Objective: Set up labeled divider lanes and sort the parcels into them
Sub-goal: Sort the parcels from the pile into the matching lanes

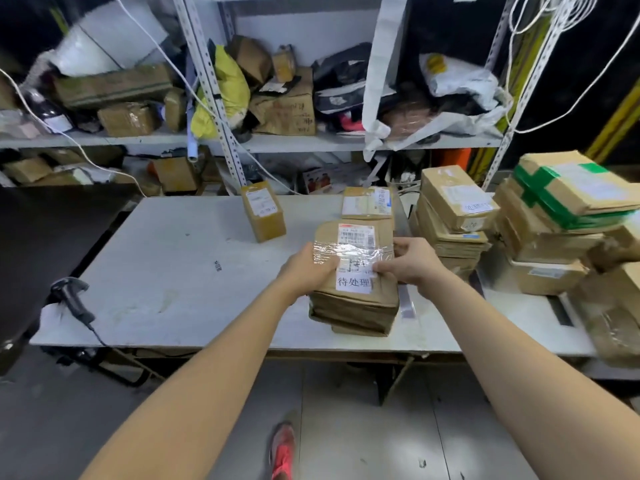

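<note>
Grip: left hand (pixel 310 270), right hand (pixel 414 263), fingers curled round parcel (pixel 349 242), centre frame.
Reason: likely seating it on labelled stack (pixel 356 306).

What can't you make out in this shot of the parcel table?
Head view only.
- Print on the top parcel: blurred, under tape glare.
- Upper face of the stack: covered by that parcel, which the left hand and right hand grip.
- The right pile: cut off by the frame edge.
- Label on the small box: too small to read.
</note>
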Demonstrator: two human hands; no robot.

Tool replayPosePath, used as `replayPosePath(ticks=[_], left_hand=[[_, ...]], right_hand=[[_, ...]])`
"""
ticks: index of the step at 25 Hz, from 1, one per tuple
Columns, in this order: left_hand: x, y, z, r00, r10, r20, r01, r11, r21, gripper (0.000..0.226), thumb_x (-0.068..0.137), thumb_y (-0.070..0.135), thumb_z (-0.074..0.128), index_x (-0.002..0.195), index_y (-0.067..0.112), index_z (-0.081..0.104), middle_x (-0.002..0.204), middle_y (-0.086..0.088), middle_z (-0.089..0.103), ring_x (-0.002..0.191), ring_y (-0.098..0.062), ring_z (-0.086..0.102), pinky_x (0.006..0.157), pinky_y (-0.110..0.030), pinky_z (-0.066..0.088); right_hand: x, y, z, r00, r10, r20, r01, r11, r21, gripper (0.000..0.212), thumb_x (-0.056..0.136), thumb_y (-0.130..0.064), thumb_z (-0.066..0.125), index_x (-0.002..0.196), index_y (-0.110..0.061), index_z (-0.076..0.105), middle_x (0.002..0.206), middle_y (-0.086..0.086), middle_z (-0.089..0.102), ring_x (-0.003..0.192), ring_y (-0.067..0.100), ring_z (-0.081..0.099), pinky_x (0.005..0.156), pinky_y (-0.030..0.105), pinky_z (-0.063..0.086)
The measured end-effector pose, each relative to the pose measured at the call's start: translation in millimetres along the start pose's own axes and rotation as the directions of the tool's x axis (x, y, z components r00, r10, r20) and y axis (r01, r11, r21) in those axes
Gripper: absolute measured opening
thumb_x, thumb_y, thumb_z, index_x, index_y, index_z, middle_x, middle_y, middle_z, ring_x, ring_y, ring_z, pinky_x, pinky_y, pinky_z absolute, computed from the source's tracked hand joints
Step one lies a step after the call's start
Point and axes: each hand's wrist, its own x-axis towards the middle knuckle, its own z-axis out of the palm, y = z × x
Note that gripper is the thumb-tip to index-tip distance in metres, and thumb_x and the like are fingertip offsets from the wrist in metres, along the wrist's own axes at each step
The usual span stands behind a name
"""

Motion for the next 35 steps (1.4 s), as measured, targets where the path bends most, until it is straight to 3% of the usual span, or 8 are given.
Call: replayPosePath(ticks=[13,16,19,21,23,27,29,35], left_hand=[[53.0,-16.1,44.2,0.999,-0.033,0.011,0.030,0.986,0.166,0.058,0.095,0.057,0.054,0.143,0.028,0.041,0.135,-0.001,0.062,0.116,-0.026,0.061,0.095,-0.040,0.052],[54.8,-18.8,39.9,1.000,-0.014,0.004,0.012,0.955,0.296,0.062,0.094,0.063,0.050,0.143,0.026,0.040,0.132,-0.005,0.063,0.112,-0.028,0.061,0.085,-0.036,0.051],[53.7,-17.6,30.5,1.000,-0.002,0.028,-0.009,0.927,0.376,0.067,0.092,0.070,0.046,0.144,0.027,0.041,0.134,-0.007,0.062,0.111,-0.030,0.061,0.088,-0.040,0.055],[53.3,-14.1,17.9,1.000,0.008,0.016,-0.014,0.898,0.440,0.074,0.093,0.073,0.042,0.150,0.025,0.037,0.139,-0.009,0.059,0.118,-0.032,0.060,0.088,-0.038,0.052],[53.4,-11.5,-2.0,0.998,0.042,-0.042,-0.009,0.800,0.601,0.079,0.092,0.075,0.038,0.152,0.023,0.035,0.139,-0.008,0.059,0.122,-0.031,0.058,0.085,-0.038,0.048],[59.5,-18.0,-59.3,0.985,0.097,-0.144,0.047,0.650,0.758,0.066,0.092,0.066,0.045,0.140,0.021,0.044,0.123,-0.007,0.063,0.110,-0.030,0.062,0.074,-0.036,0.047],[68.1,-25.8,-89.6,0.980,0.100,-0.171,0.064,0.655,0.753,0.061,0.092,0.060,0.050,0.139,0.022,0.042,0.122,-0.007,0.061,0.107,-0.029,0.062,0.071,-0.035,0.046],[126.4,-77.7,-172.8,0.972,0.106,-0.211,0.071,0.720,0.690,0.061,0.093,0.053,0.055,0.145,0.024,0.041,0.133,-0.004,0.058,0.119,-0.028,0.058,0.080,-0.039,0.049]], right_hand=[[36.1,32.7,-0.7,0.992,0.110,-0.054,-0.114,0.990,-0.083,0.035,0.064,-0.020,0.089,0.086,-0.035,0.067,0.097,-0.012,0.077,0.093,0.014,0.072,0.084,0.043,0.062],[31.4,21.4,-2.8,0.990,0.135,-0.038,-0.139,0.978,-0.154,0.037,0.071,-0.017,0.089,0.095,-0.031,0.065,0.098,-0.006,0.073,0.087,0.014,0.070,0.074,0.037,0.064],[24.9,9.4,-7.3,0.988,0.144,-0.057,-0.154,0.954,-0.258,0.025,0.077,-0.022,0.085,0.095,-0.019,0.068,0.092,-0.003,0.071,0.082,0.014,0.068,0.072,0.036,0.063],[25.1,-1.8,-9.2,0.985,0.064,-0.161,-0.121,0.920,-0.373,0.028,0.079,-0.030,0.078,0.090,-0.009,0.063,0.087,-0.001,0.068,0.082,0.019,0.066,0.066,0.034,0.057],[26.2,-15.4,-7.2,0.978,-0.059,-0.201,-0.043,0.883,-0.468,0.026,0.083,-0.031,0.071,0.101,-0.014,0.065,0.099,0.001,0.070,0.088,0.022,0.064,0.062,0.029,0.048],[35.4,-45.3,18.3,0.976,-0.219,0.002,0.188,0.831,-0.524,0.068,0.088,-0.027,0.071,0.149,-0.014,0.046,0.143,0.006,0.058,0.125,0.026,0.058,0.094,0.035,0.048],[47.0,-63.3,42.0,0.962,-0.262,0.074,0.260,0.803,-0.536,0.071,0.088,-0.026,0.068,0.153,-0.016,0.042,0.152,0.005,0.050,0.138,0.025,0.047,0.105,0.035,0.042],[111.5,-115.8,128.0,0.935,-0.279,0.218,0.354,0.712,-0.607,0.078,0.086,-0.041,0.073,0.153,-0.020,0.039,0.157,0.001,0.043,0.145,0.023,0.038,0.113,0.037,0.036]])
